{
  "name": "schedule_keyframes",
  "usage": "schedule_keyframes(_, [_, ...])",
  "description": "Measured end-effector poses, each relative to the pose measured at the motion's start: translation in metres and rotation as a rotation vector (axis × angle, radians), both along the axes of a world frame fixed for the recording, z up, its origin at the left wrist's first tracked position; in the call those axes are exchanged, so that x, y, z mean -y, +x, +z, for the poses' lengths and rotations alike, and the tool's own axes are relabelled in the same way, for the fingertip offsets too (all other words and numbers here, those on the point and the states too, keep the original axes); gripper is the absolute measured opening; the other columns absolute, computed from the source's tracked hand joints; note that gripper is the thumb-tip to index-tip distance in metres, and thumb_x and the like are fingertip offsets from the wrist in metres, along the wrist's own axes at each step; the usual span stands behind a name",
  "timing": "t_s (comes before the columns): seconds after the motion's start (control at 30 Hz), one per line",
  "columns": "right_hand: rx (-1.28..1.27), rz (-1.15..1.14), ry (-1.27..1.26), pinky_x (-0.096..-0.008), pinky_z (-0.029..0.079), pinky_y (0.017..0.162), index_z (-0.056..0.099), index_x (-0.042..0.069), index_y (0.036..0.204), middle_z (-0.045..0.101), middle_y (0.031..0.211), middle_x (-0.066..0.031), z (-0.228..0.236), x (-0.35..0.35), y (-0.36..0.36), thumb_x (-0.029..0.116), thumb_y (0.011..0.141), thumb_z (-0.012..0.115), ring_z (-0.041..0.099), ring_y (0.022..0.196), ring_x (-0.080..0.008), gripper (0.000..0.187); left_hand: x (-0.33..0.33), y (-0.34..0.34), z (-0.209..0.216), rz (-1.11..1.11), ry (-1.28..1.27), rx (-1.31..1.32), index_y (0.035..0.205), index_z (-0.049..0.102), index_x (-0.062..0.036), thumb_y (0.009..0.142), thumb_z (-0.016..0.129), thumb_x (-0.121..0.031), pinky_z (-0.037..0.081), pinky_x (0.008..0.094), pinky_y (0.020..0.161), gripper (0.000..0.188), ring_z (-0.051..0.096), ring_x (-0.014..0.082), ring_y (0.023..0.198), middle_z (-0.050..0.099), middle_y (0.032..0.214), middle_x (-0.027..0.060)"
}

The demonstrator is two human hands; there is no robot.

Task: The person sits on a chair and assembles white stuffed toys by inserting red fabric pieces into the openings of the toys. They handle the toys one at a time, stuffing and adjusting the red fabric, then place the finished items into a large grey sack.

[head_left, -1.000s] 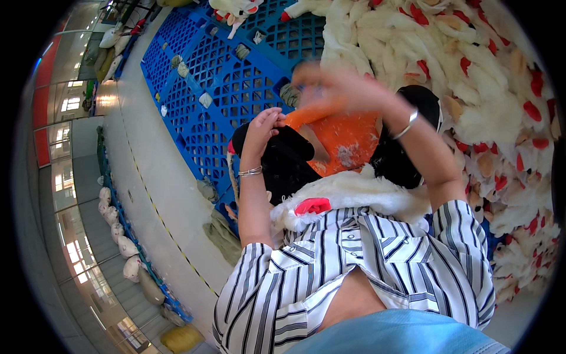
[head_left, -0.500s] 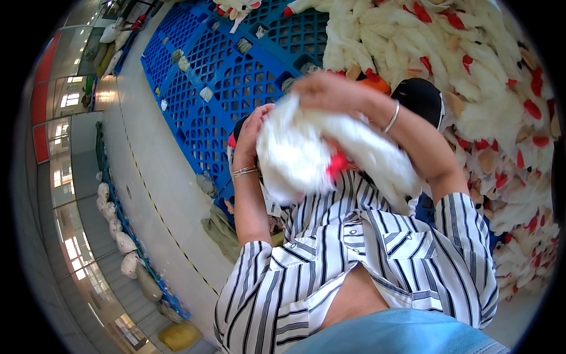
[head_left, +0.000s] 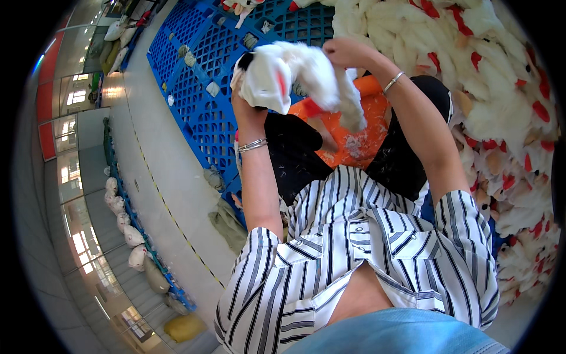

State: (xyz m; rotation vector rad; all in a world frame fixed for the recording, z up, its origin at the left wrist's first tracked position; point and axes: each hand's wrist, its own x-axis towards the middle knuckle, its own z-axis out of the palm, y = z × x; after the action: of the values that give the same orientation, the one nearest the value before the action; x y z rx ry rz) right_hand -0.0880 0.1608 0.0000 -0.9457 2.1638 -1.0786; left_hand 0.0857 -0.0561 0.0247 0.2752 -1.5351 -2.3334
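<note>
A limp, unstuffed white plush toy skin (head_left: pixel 318 74) with red and black patches hangs in front of me, above my lap. Its left end is gripped by my left hand (head_left: pixel 243 97), whose fingers are mostly hidden behind the fabric. On the other side, my right hand (head_left: pixel 348 53) has its fingers closed at the upper right edge of the skin. A floppy strip of it dangles below that hand. Beneath, between my black-trousered legs, lies an orange surface (head_left: pixel 359 133) strewn with white fluff.
A large heap of similar white and red plush skins (head_left: pixel 413 53) lies to my right. Blue plastic pallets (head_left: pixel 206 65) with scraps on them spread ahead and left. Olive cloth (head_left: pixel 227 224) lies by my left side. Stuffed sacks (head_left: pixel 132 236) line the far left wall.
Both hands have moved up and away from my chest with the plush skin. It has swung up and left, uncovering the orange surface and my legs.
</note>
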Motion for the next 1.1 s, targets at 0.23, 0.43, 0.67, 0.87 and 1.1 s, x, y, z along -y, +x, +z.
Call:
schedule_keyframes(0.23, [0.194,0.118,-0.572,-0.0293,0.052,0.085,0.059,0.007,0.124,0.067,0.105,-0.009,0.008,0.008,0.02,0.034,0.085,0.069,0.065,0.094,-0.0193,0.049,-0.019,-0.031,0.006,-0.06,-0.157,0.196,0.115,0.063,0.0004,0.093,0.063,-0.015,0.055,0.0292,0.077,0.026,0.067,0.0159,0.086,0.069,0.104,0.01])
schedule_keyframes(0.43, [0.233,0.148,-0.361,-0.0256,0.053,0.078,0.065,0.002,0.114,0.069,0.097,-0.008,0.02,0.009,0.028,0.05,0.08,0.076,0.067,0.084,-0.0159,0.06,-0.025,-0.043,0.028,-0.153,-0.129,0.172,0.11,0.063,-0.0004,0.092,0.066,-0.017,0.054,0.0239,0.072,0.024,0.066,0.0119,0.078,0.069,0.093,0.007])
schedule_keyframes(0.67, [0.322,-0.45,-0.726,-0.0231,0.047,0.063,0.069,0.004,0.098,0.066,0.085,-0.0024,0.023,-0.021,-0.026,0.035,0.094,0.062,0.059,0.072,-0.0085,0.032,0.012,-0.018,0.039,0.131,-0.247,0.119,0.109,0.06,-0.003,0.095,0.059,-0.013,0.028,0.0182,0.042,0.017,0.038,0.0029,0.047,0.055,0.069,-0.0005])
schedule_keyframes(0.87, [0.345,-0.54,-0.89,-0.0224,0.043,0.051,0.069,0.005,0.083,0.063,0.072,0.0,0.027,-0.02,-0.025,0.026,0.089,0.061,0.056,0.058,-0.0074,0.023,0.047,0.002,-0.003,0.085,-0.213,0.268,0.108,0.063,-0.0035,0.096,0.057,-0.011,0.029,0.0159,0.041,0.016,0.039,0.0014,0.046,0.058,0.072,-0.001])
schedule_keyframes(1.1, [0.331,-0.377,-0.795,-0.0236,0.045,0.054,0.067,0.002,0.084,0.062,0.073,-0.0004,0.032,-0.005,-0.006,0.022,0.088,0.059,0.058,0.064,-0.0085,0.022,0.049,-0.01,-0.046,0.233,-0.934,0.391,0.116,0.062,0.0013,0.09,0.066,-0.023,0.052,0.0263,0.072,0.035,0.062,0.015,0.08,0.065,0.098,0.0077])
